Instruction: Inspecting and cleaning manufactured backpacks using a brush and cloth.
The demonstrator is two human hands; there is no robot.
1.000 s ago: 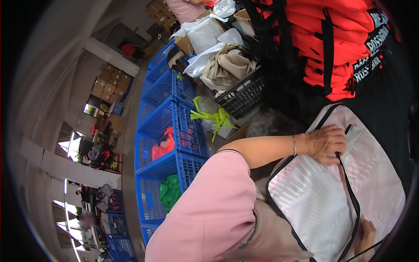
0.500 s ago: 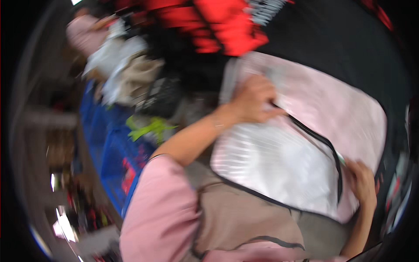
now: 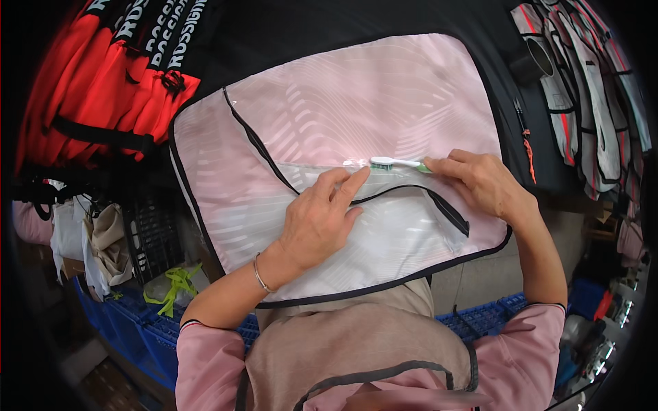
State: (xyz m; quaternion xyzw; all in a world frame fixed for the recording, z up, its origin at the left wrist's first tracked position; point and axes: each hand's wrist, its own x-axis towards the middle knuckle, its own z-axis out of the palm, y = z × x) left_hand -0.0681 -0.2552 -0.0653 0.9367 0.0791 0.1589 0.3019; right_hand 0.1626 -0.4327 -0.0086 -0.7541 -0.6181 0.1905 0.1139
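Observation:
A pale pink patterned fabric panel (image 3: 384, 89) with black edging lies at the front of the dark table. A curved black-trimmed slit crosses it, and below that is a whitish, shiny section (image 3: 288, 253). My right hand (image 3: 486, 185) grips the green handle of a white toothbrush (image 3: 410, 163), its bristles against the panel just above the slit. My left hand (image 3: 322, 219) rests on the panel left of the brush head, index finger stretched toward the bristles, fingers apart and holding nothing.
Red bags with black straps (image 3: 103, 89) are piled at the far left. To the right lie a dark metal cup (image 3: 533, 61), a thin tool with an orange cord (image 3: 526, 140) and grey strips with red lines (image 3: 582, 103). Blue crates (image 3: 144, 342) stand below the table edge.
My view has turned and steadied. My left hand has left the panel's black-trimmed edge and lies flatter. My right hand has come up from the lower right corner with the toothbrush.

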